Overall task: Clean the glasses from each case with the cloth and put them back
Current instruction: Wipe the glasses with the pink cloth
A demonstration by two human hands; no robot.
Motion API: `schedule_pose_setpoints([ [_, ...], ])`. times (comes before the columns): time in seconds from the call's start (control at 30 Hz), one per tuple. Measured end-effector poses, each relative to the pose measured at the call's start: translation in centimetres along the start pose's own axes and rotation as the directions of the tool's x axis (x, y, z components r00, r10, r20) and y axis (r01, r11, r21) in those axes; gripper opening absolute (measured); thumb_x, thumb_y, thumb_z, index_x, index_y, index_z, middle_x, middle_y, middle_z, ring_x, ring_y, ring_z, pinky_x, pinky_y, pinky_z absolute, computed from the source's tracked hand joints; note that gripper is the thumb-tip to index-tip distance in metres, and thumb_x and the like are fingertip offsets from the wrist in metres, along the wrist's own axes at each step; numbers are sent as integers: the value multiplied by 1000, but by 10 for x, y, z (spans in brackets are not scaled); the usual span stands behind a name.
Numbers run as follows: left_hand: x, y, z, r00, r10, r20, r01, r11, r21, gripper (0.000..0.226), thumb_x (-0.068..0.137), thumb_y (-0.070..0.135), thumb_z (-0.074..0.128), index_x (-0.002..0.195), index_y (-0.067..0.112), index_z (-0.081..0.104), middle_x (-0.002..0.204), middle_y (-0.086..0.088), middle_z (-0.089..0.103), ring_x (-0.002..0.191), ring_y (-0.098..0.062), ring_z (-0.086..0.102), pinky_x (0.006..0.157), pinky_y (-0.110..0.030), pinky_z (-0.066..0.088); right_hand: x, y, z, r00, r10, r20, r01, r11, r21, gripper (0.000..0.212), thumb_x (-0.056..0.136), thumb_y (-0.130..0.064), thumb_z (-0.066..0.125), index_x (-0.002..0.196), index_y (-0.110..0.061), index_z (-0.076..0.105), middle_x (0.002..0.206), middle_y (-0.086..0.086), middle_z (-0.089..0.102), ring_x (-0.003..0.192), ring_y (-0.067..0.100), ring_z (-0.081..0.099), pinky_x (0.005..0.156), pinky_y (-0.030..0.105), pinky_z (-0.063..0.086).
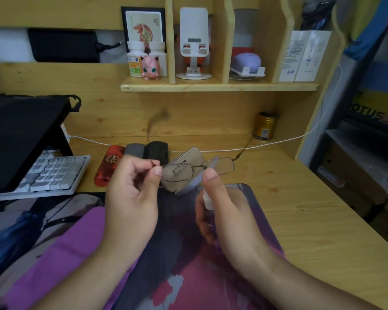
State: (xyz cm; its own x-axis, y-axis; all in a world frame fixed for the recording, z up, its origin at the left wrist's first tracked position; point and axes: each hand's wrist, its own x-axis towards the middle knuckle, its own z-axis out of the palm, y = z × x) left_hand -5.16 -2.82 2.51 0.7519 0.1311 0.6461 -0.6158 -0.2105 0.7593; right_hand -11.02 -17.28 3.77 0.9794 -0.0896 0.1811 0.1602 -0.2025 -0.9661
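Thin metal-framed glasses (220,167) are held up over the desk with both arms unfolded. My left hand (132,193) pinches the frame's left corner between thumb and forefinger. My right hand (222,209) pinches the bridge area with a pale cloth (194,183) and also holds a small white bottle (207,200). A beige case (186,158) lies just behind the glasses. Further left stand a black case (156,149), a grey case (133,148) and a red case (109,164) in a row.
A grey keyboard (54,173) and a raised black laptop (20,139) fill the left. A printed desk mat (188,253) lies under my arms. A gold can (264,126) and a white cable (278,143) sit at the back. Shelves above hold bottles and stands.
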Motion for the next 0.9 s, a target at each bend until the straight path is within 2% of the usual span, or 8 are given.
schedule_pose_setpoints([
  [0.07,2,9,-1,954,-299,6,294,934,-205,27,98,3,60,80,24,62,75,9,67,69,-11,61,70,-26,50,1,5,-1,999,-37,-24,36,998,-52,93,83,-83,27,58,4,48,45,6,46,45,15,44,52,31,37],
  [0.13,5,16,-3,840,-525,135,523,721,-454,23,96,-1,58,81,15,65,69,1,63,62,-13,56,64,-27,50,1,9,0,996,-77,-52,72,993,-94,91,83,-83,27,57,1,48,47,8,47,47,15,45,54,37,38],
  [0.23,10,21,-5,647,-680,344,730,423,-536,13,94,-2,54,93,6,65,68,-4,66,56,-10,58,54,-21,55,-1,12,3,983,-163,-86,151,979,-137,89,84,-84,28,59,0,44,50,12,43,49,24,41,51,44,36],
  [0.33,11,23,-7,515,-726,455,812,243,-531,17,80,-1,60,95,1,67,68,-7,64,54,-10,56,50,-20,53,-2,12,8,964,-246,-105,218,951,-220,88,86,-84,25,61,-1,42,57,18,43,56,33,44,53,52,37],
  [0.4,12,25,-9,479,-727,492,838,211,-504,21,72,2,63,93,0,68,69,-7,63,54,-10,55,48,-18,52,-2,13,9,954,-278,-116,241,935,-261,86,87,-82,24,60,-4,43,57,16,45,55,30,46,55,50,39],
  [0.57,11,28,-9,461,-726,511,867,244,-434,14,90,-1,57,98,-3,69,67,-7,63,51,-10,54,43,-17,47,2,15,8,940,-313,-135,264,920,-290,84,90,-79,23,60,-2,43,55,15,45,55,29,46,55,49,37],
  [0.73,9,28,-7,451,-731,512,876,253,-411,19,87,-1,60,102,-3,70,67,-7,62,49,-9,53,41,-18,45,5,15,6,942,-304,-142,250,918,-309,74,94,-67,30,58,-4,41,54,15,45,53,30,46,54,50,38],
  [0.9,10,32,-8,450,-742,497,873,248,-421,13,76,0,63,86,-1,70,64,-7,61,48,-9,52,41,-17,44,5,14,4,959,-239,-154,190,941,-281,70,91,-62,31,60,1,38,54,18,41,56,35,43,55,52,39],
])
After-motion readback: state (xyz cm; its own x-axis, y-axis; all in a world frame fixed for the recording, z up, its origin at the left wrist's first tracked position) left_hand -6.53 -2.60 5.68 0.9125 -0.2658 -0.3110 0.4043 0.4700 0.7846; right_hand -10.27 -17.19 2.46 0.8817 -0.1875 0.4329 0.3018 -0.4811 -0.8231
